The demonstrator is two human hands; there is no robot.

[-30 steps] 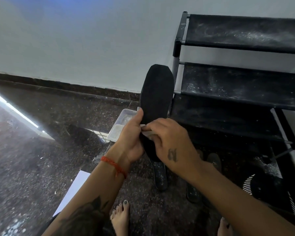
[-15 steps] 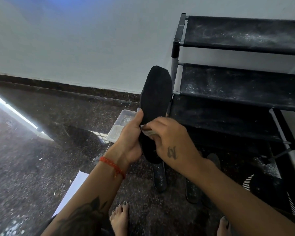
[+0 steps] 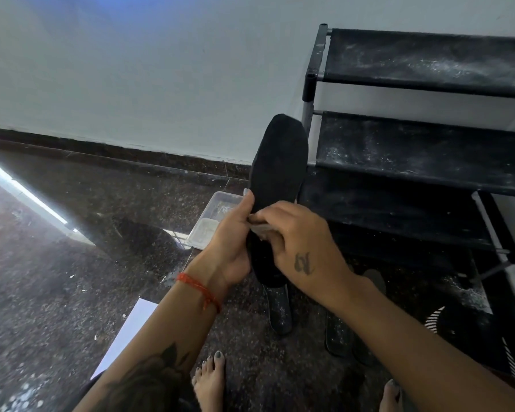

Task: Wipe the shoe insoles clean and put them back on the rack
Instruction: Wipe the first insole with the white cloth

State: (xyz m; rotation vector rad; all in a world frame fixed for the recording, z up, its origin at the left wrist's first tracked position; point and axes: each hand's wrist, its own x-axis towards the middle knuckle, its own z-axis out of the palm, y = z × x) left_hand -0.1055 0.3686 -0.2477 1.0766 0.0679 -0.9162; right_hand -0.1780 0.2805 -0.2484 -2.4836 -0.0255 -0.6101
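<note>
A black insole [image 3: 280, 162] stands upright in front of me, toe end up. My left hand [image 3: 232, 242] grips its left edge near the middle, thumb along the rim. My right hand [image 3: 295, 242] pinches a small pale wipe [image 3: 259, 226] against the insole's face. The insole's lower end is partly hidden behind my right hand. Two more dusty dark insoles [image 3: 280, 310] [image 3: 338, 337] lie on the floor below my hands. The black shoe rack [image 3: 422, 150] stands at the right against the wall, its shelves speckled with white dust.
A clear plastic tub [image 3: 211, 224] sits on the dark stone floor just left of my hands. A white sheet of paper [image 3: 125, 331] lies by my left forearm. A black-and-white striped object [image 3: 446, 322] rests at the rack's foot. My bare feet [image 3: 208, 382] are at the bottom.
The insole and both hands have shifted only slightly; my right hand with the wipe stays pressed on the insole's middle.
</note>
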